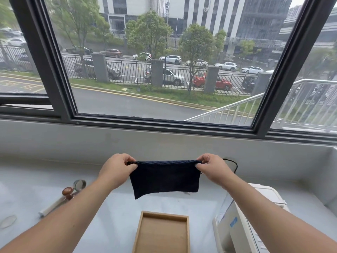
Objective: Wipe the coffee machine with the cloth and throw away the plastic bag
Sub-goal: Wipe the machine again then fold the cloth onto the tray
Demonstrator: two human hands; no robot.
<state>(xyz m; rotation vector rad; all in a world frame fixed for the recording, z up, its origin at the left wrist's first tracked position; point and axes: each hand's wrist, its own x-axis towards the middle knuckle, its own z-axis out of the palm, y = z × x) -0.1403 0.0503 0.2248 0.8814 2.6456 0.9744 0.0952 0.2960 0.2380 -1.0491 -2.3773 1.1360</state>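
A dark navy cloth [165, 178] hangs stretched in the air above the counter. My left hand [116, 168] pinches its upper left corner and my right hand [212, 168] pinches its upper right corner. The white coffee machine [242, 225] stands at the lower right, partly behind my right forearm. A crumpled clear plastic piece [8, 221] lies at the far left edge of the counter; I cannot tell whether it is the bag.
An empty wooden tray [140, 232] sits on the pale counter [113, 207] straight below the cloth. A tamper with a brown knob [67, 192], a round metal piece [79, 184] and a white stick lie at the left. A black cable [234, 164] runs behind my right hand. A window fills the back.
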